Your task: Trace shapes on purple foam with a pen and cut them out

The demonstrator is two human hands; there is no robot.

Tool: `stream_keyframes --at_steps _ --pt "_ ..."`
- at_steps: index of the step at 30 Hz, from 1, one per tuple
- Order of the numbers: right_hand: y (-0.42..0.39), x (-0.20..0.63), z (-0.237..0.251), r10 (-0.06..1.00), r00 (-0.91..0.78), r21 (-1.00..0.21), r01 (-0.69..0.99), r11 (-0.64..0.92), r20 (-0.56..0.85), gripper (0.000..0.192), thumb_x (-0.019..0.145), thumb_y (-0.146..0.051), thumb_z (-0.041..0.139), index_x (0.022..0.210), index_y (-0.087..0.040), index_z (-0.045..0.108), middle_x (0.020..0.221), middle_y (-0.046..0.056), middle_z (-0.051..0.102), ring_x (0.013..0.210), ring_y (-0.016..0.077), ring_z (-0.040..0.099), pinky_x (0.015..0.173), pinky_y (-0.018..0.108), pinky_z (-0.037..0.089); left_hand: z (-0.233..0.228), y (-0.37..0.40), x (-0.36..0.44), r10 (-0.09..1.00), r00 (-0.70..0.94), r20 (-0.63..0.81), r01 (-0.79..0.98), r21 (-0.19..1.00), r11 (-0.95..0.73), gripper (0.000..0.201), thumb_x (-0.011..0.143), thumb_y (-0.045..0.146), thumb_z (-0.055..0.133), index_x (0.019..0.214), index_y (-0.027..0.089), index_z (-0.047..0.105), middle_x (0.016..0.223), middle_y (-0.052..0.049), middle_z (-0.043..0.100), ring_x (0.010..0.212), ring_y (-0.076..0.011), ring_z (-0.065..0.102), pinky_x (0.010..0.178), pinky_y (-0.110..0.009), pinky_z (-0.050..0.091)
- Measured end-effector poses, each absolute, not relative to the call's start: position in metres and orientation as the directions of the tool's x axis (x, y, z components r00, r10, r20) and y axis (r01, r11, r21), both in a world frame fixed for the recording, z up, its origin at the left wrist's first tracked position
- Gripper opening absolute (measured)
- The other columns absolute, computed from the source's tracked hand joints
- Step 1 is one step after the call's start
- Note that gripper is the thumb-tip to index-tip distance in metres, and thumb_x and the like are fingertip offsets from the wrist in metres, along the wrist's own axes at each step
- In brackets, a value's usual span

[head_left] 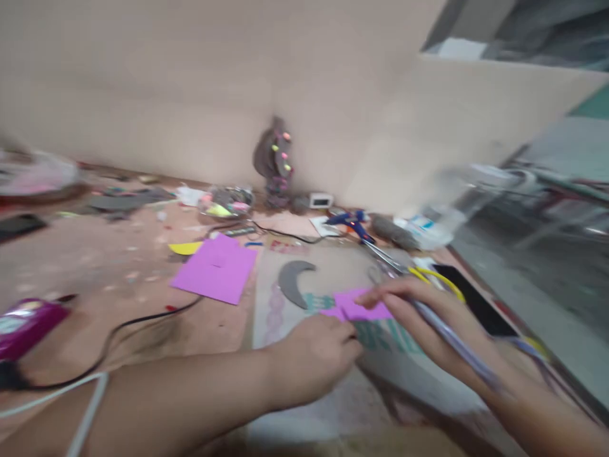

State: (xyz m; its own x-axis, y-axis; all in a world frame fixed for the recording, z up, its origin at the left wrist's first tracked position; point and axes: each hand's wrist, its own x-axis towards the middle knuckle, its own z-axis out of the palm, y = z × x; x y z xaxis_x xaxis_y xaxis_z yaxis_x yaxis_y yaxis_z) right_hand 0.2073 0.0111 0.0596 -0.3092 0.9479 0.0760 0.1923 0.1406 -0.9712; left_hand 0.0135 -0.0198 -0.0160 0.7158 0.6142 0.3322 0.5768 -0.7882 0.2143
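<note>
Left hand (318, 355) pinches small purple paper (362, 309); right hand (428, 320) grips pen (451, 339) at its edge.

A small purple paper piece (361, 307) lies flat on the pale board (342, 266), blurred.

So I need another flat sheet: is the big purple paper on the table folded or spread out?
Spread out. The purple sheet lies flat on the table, its corners showing; blur hides any faint crease.

Cluttered table (95, 266) bears purple paper (215, 269), glue gun (352, 223).
</note>
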Motion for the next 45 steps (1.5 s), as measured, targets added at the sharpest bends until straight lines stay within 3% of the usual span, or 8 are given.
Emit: stream_keyframes --at_steps 2,8,21,27,31,36,40,45 --pt "0.027 0.212 0.051 0.871 -0.424 -0.737 0.501 0.454 0.248 0.006 0.084 -0.024 0.066 0.082 -0.024 0.072 0.084 0.007 0.076 0.079 0.0251 0.070 0.076 0.040 0.055 -0.018 -0.025 0.015 0.640 0.691 0.336 0.630 0.154 -0.761 0.018 0.092 0.013 0.047 0.096 0.014 0.065 0.099 -0.008 0.070 0.084 -0.0221 0.065 0.074 -0.035 0.052" --pt "0.034 0.241 -0.018 0.681 -0.632 -0.344 0.588 0.732 0.371 0.010 0.092 -0.020 0.057 0.099 -0.021 0.063 0.115 0.011 0.074 0.102 0.0244 0.072 0.088 0.039 0.057 -0.028 -0.035 0.022 0.737 0.634 0.233 0.765 -0.054 -0.641 0.037 0.092 0.022 0.052 0.126 0.010 0.061 0.132 -0.016 0.064 0.073 -0.0232 0.069 0.059 -0.036 0.053" --pt "0.042 0.247 -0.025 0.615 -0.718 -0.373 0.500 0.782 0.327 0.014 0.093 -0.018 0.058 0.106 -0.022 0.059 0.125 0.009 0.070 0.120 0.0198 0.063 0.104 0.036 0.050 -0.030 -0.034 0.020 0.806 0.550 0.219 0.824 0.010 -0.566 0.044 0.095 0.030 0.048 0.132 0.009 0.058 0.133 -0.016 0.063 0.100 -0.0293 0.067 0.079 -0.042 0.056" --pt "0.057 0.244 -0.011 0.790 -0.588 -0.364 0.708 0.606 0.172 0.022 0.093 -0.029 0.058 0.113 -0.019 0.057 0.140 0.019 0.057 0.128 0.0299 0.056 0.104 0.052 0.047 -0.015 -0.027 0.026 0.846 0.532 0.020 0.844 0.063 -0.532 0.047 0.093 0.028 0.051 0.135 0.009 0.056 0.137 -0.017 0.060 0.086 -0.0283 0.072 0.064 -0.040 0.060" --pt "0.064 0.236 -0.007 0.571 -0.819 -0.520 0.464 0.717 0.058 0.030 0.091 -0.035 0.063 0.117 -0.022 0.055 0.146 0.015 0.052 0.141 0.0246 0.041 0.113 0.047 0.038 -0.006 -0.025 0.030 0.850 0.515 -0.109 0.857 0.082 -0.509 0.047 0.093 0.027 0.049 0.137 0.010 0.055 0.136 -0.015 0.061 0.084 -0.0271 0.073 0.065 -0.040 0.061" --pt "0.075 0.237 -0.014 0.769 -0.631 -0.513 0.628 0.586 0.106 0.030 0.091 -0.035 0.062 0.116 -0.021 0.054 0.151 0.020 0.043 0.142 0.0291 0.039 0.113 0.054 0.034 -0.018 -0.031 0.027 0.849 0.526 0.052 0.849 0.022 -0.527 0.045 0.092 0.025 0.049 0.135 0.014 0.058 0.134 -0.012 0.063 0.078 -0.0249 0.073 0.060 -0.038 0.059" --pt "0.083 0.234 -0.012 0.538 -0.843 -0.534 0.463 0.708 -0.017 0.045 0.085 -0.046 0.069 0.122 -0.024 0.054 0.153 0.011 0.044 0.146 0.0269 0.031 0.119 0.049 0.026 -0.026 -0.037 0.025 0.835 0.528 0.151 0.848 -0.044 -0.528 0.043 0.091 0.025 0.049 0.131 0.018 0.062 0.128 -0.009 0.067 0.071 -0.0225 0.070 0.055 -0.036 0.056" --pt "0.099 0.232 -0.015 0.757 -0.645 -0.461 0.643 0.611 0.105 0.032 0.089 -0.038 0.065 0.113 -0.019 0.055 0.153 0.020 0.041 0.143 0.0293 0.036 0.115 0.055 0.030 -0.024 -0.037 0.025 0.831 0.523 0.193 0.850 -0.045 -0.524 0.045 0.091 0.023 0.046 0.133 0.016 0.060 0.135 -0.008 0.064 0.071 -0.0192 0.069 0.057 -0.034 0.056"
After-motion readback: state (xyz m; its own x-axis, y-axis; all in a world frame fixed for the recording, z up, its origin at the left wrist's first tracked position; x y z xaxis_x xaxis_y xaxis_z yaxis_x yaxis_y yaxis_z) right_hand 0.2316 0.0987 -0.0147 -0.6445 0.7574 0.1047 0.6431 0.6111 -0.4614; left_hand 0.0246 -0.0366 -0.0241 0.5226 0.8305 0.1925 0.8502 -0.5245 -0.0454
